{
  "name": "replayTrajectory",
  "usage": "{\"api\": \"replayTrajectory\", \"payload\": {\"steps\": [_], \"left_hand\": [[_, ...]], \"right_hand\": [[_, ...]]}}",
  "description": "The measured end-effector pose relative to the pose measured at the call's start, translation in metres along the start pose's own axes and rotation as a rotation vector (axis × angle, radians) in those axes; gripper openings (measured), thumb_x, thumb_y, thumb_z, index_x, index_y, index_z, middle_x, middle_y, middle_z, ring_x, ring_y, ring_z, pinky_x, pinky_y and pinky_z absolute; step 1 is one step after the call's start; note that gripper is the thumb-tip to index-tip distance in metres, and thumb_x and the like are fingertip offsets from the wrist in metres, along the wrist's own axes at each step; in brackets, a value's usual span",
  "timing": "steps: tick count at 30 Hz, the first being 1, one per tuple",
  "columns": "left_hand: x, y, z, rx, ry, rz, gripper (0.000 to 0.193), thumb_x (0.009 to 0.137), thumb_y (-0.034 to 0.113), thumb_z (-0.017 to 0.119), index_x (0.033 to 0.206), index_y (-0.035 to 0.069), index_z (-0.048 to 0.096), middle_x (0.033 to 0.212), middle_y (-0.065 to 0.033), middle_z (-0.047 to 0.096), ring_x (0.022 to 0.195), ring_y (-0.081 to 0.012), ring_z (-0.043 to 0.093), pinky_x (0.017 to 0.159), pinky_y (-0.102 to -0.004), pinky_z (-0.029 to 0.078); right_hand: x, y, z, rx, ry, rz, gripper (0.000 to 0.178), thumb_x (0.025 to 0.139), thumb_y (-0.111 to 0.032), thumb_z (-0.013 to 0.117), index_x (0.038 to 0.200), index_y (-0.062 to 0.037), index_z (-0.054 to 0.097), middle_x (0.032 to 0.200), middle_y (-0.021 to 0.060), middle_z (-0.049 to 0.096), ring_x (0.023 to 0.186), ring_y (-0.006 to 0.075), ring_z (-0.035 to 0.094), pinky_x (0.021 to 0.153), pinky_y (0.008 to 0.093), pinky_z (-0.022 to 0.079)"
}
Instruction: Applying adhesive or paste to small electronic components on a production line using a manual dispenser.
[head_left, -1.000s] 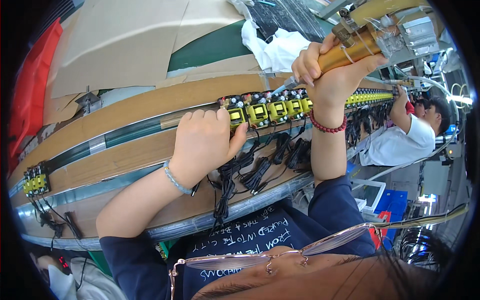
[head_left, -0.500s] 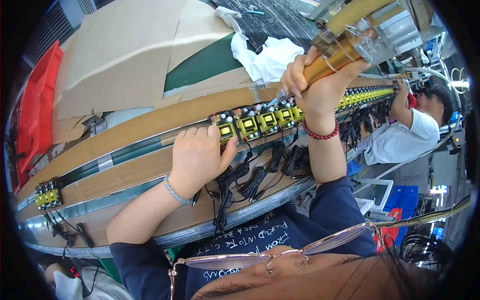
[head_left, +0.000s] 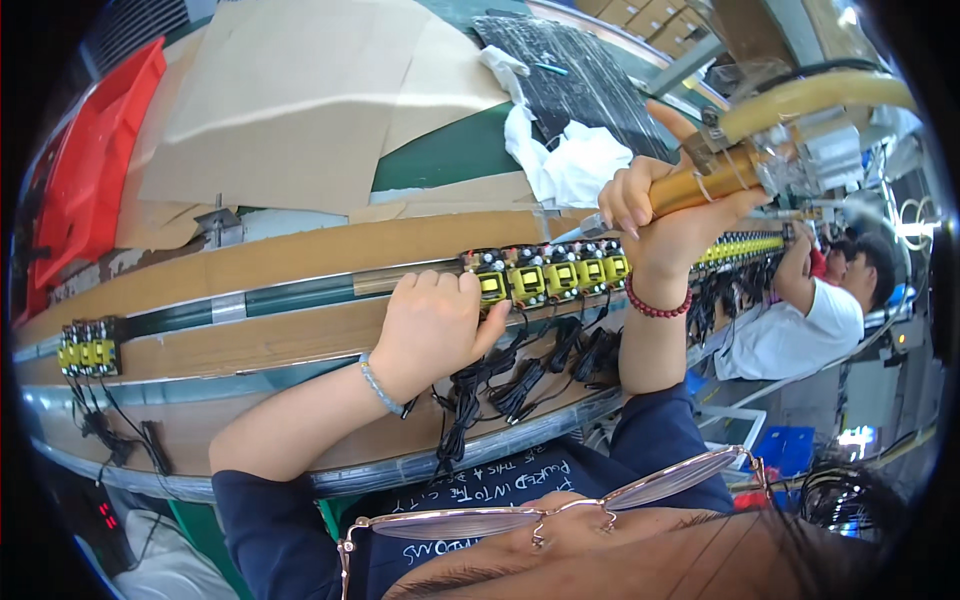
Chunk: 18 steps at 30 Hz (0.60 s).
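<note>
Between the two brown strips [head_left: 300, 240] that run the length of the table [head_left: 200, 405], a row of small circuit boards [head_left: 530, 282] with yellow components stretches from the middle toward the right end. At the near end of that row, the fingers of my left hand [head_left: 435, 325] are curled, knuckles up, against the first board, with the thumb along its near side; I cannot tell whether they pinch it or only press on it. My right hand [head_left: 665, 220] is above the row, its fingers wrapped firmly around a gold-coloured tool [head_left: 705, 185] fed by a thick yellowish hose [head_left: 820, 103]. A pale blue tip [head_left: 572, 236] sticks out of the tool and slants down to the far side of the boards; whether it touches one is too small to make out. Black cables [head_left: 515, 395] trail from the boards toward the near edge of the table, some bundled. Close to the left end of the table sits a separate short group of boards [head_left: 90, 348], its own leads hanging down the near side. Beyond the far strip, toward the far left corner, I see a red tray [head_left: 95, 190], and right of it large cardboard sheets [head_left: 290, 100] and a crumpled white cloth [head_left: 575, 165]. Near the right end, a co-worker in a white top [head_left: 795, 330] reaches an arm toward the row.
</note>
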<state>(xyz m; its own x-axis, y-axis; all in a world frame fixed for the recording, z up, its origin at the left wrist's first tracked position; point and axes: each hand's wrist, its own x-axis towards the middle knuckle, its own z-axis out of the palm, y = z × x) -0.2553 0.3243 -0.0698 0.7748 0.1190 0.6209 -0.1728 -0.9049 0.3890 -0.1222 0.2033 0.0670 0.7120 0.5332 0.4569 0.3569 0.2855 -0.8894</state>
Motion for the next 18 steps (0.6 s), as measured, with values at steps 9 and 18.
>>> {"api": "replayTrajectory", "payload": {"steps": [9, 18], "left_hand": [[-0.002, -0.003, 0.003, -0.048, 0.005, -0.016, 0.033, 0.077, 0.034, 0.062, 0.064, 0.005, 0.054, 0.057, -0.0083, 0.051, 0.056, -0.0235, 0.053, 0.057, -0.0349, 0.041], [-0.004, -0.002, 0.004, -0.047, -0.004, -0.015, 0.034, 0.077, 0.034, 0.062, 0.064, 0.004, 0.054, 0.056, -0.0084, 0.052, 0.055, -0.0231, 0.053, 0.056, -0.0349, 0.041]], "right_hand": [[-0.007, 0.029, 0.026, 0.131, -0.055, 0.013, 0.105, 0.064, -0.090, 0.012, 0.111, -0.0015, 0.043, 0.043, -0.0007, 0.032, 0.034, 0.0120, 0.028, 0.037, 0.0281, 0.030], [-0.007, 0.027, 0.025, 0.155, -0.011, 0.042, 0.082, 0.066, -0.089, 0.014, 0.081, -0.0127, 0.039, 0.043, -0.0002, 0.032, 0.035, 0.0114, 0.027, 0.037, 0.0280, 0.029]]}}
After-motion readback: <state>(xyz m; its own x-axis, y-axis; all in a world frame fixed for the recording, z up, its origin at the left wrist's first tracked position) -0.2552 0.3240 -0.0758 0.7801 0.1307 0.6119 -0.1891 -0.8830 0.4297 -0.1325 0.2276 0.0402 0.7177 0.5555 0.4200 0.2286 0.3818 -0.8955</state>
